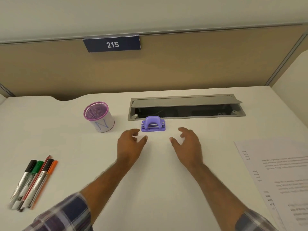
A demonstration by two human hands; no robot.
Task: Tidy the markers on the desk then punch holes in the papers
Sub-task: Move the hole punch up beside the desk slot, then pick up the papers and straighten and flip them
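Several markers (pixel 31 182) lie bunched together at the desk's near left, with black, green and orange caps. A purple mesh pen cup (pixel 99 116) wrapped in white paper stands upright at the back left. The purple hole punch (pixel 153 124) sits mid-desk, just in front of the cable tray. Printed papers (pixel 281 177) lie stacked at the right edge. My left hand (pixel 130 145) hovers open just left of and below the punch, apart from it. My right hand (pixel 187 144) is open to the punch's right, holding nothing.
A grey cable tray (pixel 186 106) with its lid raised is set into the white desk (pixel 150 189) behind the punch. A tan partition with a blue sign reading 215 (pixel 112 45) closes the back.
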